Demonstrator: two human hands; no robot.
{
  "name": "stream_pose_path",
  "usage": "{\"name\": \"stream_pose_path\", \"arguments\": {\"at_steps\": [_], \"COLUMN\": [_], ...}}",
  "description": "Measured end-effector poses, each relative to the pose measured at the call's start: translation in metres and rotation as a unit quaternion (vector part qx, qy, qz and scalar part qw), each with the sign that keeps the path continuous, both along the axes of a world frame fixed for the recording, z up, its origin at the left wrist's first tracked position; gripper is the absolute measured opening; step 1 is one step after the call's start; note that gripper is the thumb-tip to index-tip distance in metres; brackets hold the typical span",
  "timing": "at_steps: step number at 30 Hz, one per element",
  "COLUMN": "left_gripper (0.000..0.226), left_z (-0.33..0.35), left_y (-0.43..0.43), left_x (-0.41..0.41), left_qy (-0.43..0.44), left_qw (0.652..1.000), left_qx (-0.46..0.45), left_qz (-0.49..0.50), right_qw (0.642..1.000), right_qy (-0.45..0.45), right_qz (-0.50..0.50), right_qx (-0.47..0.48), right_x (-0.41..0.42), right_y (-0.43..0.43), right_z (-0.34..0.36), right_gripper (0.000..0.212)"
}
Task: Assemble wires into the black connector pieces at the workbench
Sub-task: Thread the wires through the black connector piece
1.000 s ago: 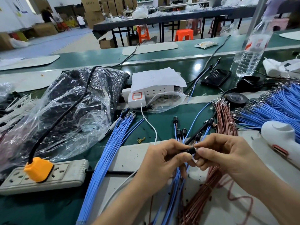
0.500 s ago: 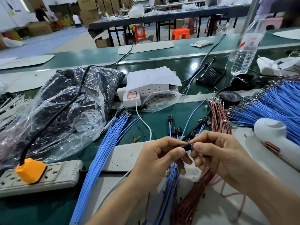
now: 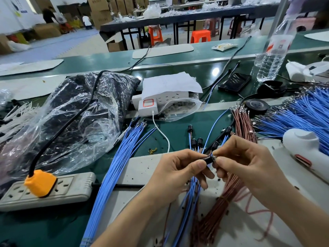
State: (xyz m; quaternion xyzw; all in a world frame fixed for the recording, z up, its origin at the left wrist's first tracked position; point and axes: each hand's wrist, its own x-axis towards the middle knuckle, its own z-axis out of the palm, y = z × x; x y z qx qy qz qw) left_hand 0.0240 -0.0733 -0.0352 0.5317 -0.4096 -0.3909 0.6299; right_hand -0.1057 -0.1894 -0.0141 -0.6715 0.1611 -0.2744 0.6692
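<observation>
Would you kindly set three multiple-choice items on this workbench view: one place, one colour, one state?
1. Where is the orange plug? A in the grey power strip; B lying loose; C in a hand.
2. What colour is the tied wire bundle below the right hand? A green; B reddish brown; C yellow.
3. What is the left hand doing? A lying flat; B pinching the black connector piece; C hanging idle.
Answers: 1 A, it stands plugged into the strip; 2 B, its strands show reddish brown; 3 B, thumb and finger close on the piece.
</observation>
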Motion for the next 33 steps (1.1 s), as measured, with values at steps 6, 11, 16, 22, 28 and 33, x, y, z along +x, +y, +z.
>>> {"name": "stream_pose_path", "arguments": {"at_steps": [6,11,16,22,28,33], "left_gripper": [0.019,0.026,0.020,0.007,0.015,0.018], "left_z": [0.003,0.000,-0.003,-0.004,-0.003,0.002], "left_y": [0.000,-0.001,-0.002,0.000,0.001,0.003], "left_x": [-0.003,-0.002,-0.003,0.000,0.000,0.002], "left_qy": [-0.007,-0.005,0.008,0.021,0.021,0.018], "left_qw": [1.000,1.000,1.000,0.999,0.999,0.999], "left_qx": [0.023,0.019,0.003,0.018,0.007,-0.009], "left_qz": [-0.011,-0.002,0.003,-0.018,-0.023,-0.045], "right_qw": [0.997,0.996,0.994,0.993,0.996,0.994], "right_qy": [0.025,0.037,0.059,0.077,0.053,0.034], "right_qz": [0.039,0.059,0.069,0.078,0.068,0.087], "right_qx": [0.057,0.048,0.057,0.040,0.025,0.052], "right_x": [0.001,-0.001,-0.002,-0.003,-0.001,-0.001], "right_y": [-0.004,-0.007,-0.009,-0.009,-0.008,-0.011], "right_z": [0.001,0.001,-0.001,-0.001,-0.001,-0.003], "right_gripper": [0.007,0.008,0.012,0.015,0.006,0.017]}}
